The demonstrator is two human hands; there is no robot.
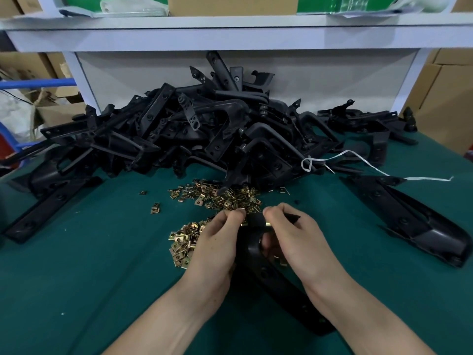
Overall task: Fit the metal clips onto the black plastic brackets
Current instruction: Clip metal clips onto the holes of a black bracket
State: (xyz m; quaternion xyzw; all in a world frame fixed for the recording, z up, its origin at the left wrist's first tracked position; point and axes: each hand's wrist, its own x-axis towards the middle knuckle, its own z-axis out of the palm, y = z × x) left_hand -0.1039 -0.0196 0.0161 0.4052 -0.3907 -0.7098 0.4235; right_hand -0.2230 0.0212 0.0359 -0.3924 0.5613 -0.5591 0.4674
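Status: early, by judgement. One black bracket [271,278] is in work between the hands. The left hand [217,234] and right hand [289,231] both pinch its far end with curled fingers, where a brass clip [268,223] sits on the edge. Whether the clip is fully seated cannot be told.

Remaining: a large heap of brackets [217,129] beyond the hands. Loose clips [230,196] lie just beyond the fingertips, and more clips [184,239] lie beside the left hand.

Containers: no bin holds the parts; they lie directly on the green table [102,252]. A cardboard box [230,5] stands on the shelf far beyond the hands, contents hidden.
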